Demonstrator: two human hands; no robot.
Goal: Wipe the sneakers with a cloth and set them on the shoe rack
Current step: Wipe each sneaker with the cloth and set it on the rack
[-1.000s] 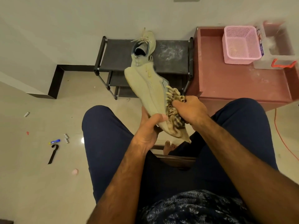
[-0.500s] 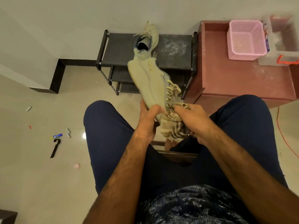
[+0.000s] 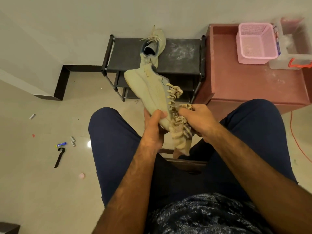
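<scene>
The sneaker point(image 3: 148, 88) is in the air above the person's knees, in front of the shoe rack point(image 3: 128, 54). Its long axis runs from the hands away and a little to the left, so the far end points toward the rack. The pale sole faces up and left, and the laces hang on the right side. The left hand point(image 3: 154, 125) is closed round the near end, with the thumb lying across the sole. The right hand point(image 3: 197, 119) has its fingers curled round a bunched striped cloth point(image 3: 180, 132) and holds it against the lace side, just beside the left hand. The end of the cloth hangs down between the knees. A second sneaker point(image 3: 153, 46) lies on the top shelf of the rack, its opening turned up. A pink basket point(image 3: 255, 43) stands on a red cabinet point(image 3: 244, 81) to the right of the rack.
</scene>
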